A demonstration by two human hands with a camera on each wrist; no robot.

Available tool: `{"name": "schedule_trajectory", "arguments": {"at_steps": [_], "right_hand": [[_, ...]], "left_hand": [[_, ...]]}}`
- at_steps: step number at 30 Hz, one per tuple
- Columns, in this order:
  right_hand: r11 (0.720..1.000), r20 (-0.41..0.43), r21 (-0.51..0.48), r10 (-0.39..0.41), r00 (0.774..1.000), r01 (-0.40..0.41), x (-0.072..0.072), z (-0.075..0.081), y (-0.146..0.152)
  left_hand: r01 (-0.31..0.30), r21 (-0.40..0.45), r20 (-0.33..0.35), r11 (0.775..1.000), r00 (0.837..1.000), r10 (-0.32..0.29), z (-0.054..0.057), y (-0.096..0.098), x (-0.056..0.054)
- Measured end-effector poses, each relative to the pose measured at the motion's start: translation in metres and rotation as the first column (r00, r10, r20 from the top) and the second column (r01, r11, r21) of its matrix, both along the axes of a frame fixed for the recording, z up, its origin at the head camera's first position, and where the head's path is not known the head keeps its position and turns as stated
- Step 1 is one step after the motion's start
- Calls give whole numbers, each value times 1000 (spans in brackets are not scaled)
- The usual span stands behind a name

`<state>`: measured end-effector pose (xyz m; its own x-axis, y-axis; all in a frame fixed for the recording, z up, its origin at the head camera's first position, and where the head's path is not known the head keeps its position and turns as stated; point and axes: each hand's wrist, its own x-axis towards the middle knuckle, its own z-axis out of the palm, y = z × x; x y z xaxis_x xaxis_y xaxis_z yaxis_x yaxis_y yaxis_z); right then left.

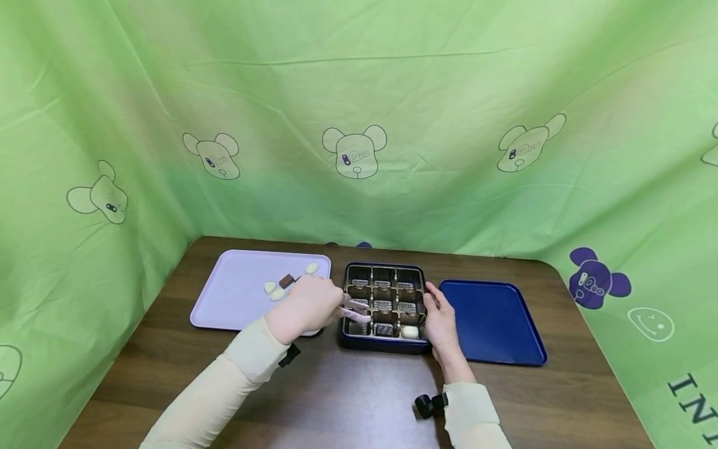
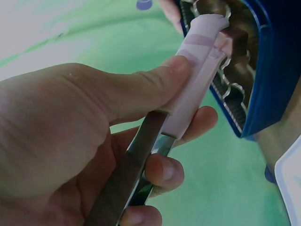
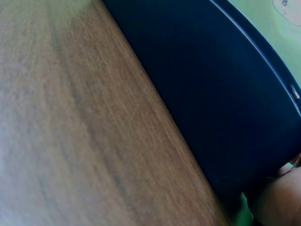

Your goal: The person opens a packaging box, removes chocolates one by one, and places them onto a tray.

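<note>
My left hand (image 1: 311, 302) holds tweezer-like tongs (image 2: 188, 84) with metal arms and pale pink tips, pinched between thumb and fingers. The tips reach over the front-left part of a dark blue box (image 1: 387, 344) that has a gold-edged divided insert. A brown block (image 2: 237, 41) shows beside the tips in the left wrist view; whether they grip it I cannot tell. One white oval piece (image 1: 410, 332) sits in the front-right compartment. My right hand (image 1: 442, 321) rests along the box's right side, fingers extended, thumb by the rim.
Left of the box lies a pale lilac tray (image 1: 235, 290) with several white pieces (image 1: 278, 294) and a brown block (image 1: 287, 280). A flat blue lid or tray (image 1: 493, 321) lies to the right. The wooden table (image 1: 348, 399) meets a green curtain (image 1: 359, 206) behind.
</note>
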<state>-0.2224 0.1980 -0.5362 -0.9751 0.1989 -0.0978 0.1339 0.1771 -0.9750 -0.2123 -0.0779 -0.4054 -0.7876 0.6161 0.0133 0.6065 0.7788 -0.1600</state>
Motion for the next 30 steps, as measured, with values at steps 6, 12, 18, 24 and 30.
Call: {"name": "schedule_trajectory", "arguments": {"at_steps": [6,12,18,24,30], "right_hand": [[1000,-1,1,7,1000,-7,1,-1,0],[1000,-6,-4,5,1000,-5,1,0,0],[1000,-2,-5,2,1000,-2,1,1,0],[1000,-5,-3,-4,1000,4,0,0,0],[1000,-11,-6,-6,1000,6,0,-1,0]], "left_hand": [[9,88,-27,996,1000,-6,11,-14,1],[-25,184,-66,983,997,38,28,-30,3],[-136,278,-49,951,987,156,34,-53,3],[-226,326,-68,918,963,261,26,-82,4],[-311,310,-35,899,941,337,11,-107,7]]}}
